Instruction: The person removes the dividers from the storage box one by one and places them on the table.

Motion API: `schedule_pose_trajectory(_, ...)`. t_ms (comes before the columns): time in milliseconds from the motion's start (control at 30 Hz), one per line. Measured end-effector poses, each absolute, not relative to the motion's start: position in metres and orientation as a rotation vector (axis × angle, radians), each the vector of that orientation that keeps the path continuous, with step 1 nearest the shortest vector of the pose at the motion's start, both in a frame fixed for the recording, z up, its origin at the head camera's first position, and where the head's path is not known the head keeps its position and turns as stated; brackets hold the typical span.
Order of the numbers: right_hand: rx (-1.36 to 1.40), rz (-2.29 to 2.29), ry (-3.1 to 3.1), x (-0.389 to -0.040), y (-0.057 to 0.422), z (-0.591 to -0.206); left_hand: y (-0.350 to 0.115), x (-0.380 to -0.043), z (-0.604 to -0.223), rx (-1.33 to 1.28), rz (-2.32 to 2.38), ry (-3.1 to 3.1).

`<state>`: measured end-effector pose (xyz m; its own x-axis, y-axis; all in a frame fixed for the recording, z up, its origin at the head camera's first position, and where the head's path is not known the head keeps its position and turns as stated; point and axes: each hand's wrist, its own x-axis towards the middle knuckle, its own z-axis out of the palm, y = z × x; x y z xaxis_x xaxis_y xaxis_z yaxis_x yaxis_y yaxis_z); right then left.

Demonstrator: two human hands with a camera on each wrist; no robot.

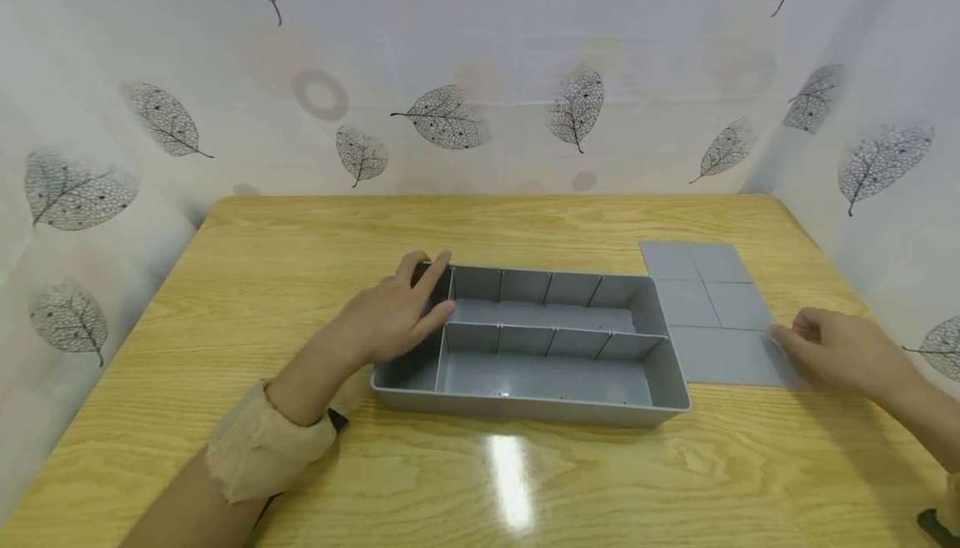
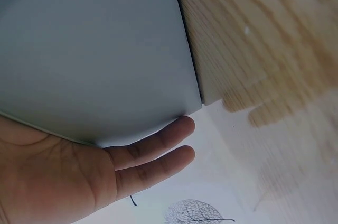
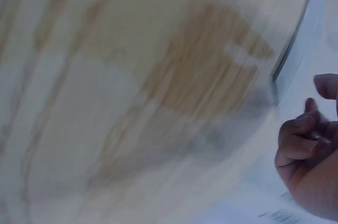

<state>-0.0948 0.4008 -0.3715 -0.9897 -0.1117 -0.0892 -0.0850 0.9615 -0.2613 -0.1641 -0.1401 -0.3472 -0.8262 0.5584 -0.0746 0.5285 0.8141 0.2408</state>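
A grey plastic organizer box [image 1: 525, 406] lies on the table, split by thin dividers [image 1: 555, 331] into a narrow left section and two long rows. My left hand [image 1: 390, 315] rests over the box's left end, thumb and a finger reaching to the cross divider. In the left wrist view, the palm lies at the rim of the grey wall [image 2: 105, 49], two nearly straight fingers along it. My right hand [image 1: 843, 352] is by the right edge of flat grey panels [image 1: 705, 352], fingers loosely curled and thumb apart. Nothing shows in its grasp [image 3: 311, 150].
The wooden table [image 1: 315, 231] carries the box in its middle and the panels to the right, close against the box's end. A white leaf-print curtain [image 1: 495, 48] hangs behind and along both sides.
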Motion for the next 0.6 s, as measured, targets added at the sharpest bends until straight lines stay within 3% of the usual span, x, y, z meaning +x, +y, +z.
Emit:
schedule_pose_trajectory(167,-0.382,-0.288,3.094,-0.092,0.363,-0.370,-0.141,-0.164,-0.346,0.846,0.327,2.863)
schedule_pose_trajectory(600,-0.320,-0.280,2.929,-0.092,0.365,-0.376,-0.138,-0.165,-0.347,0.859,0.320,2.853)
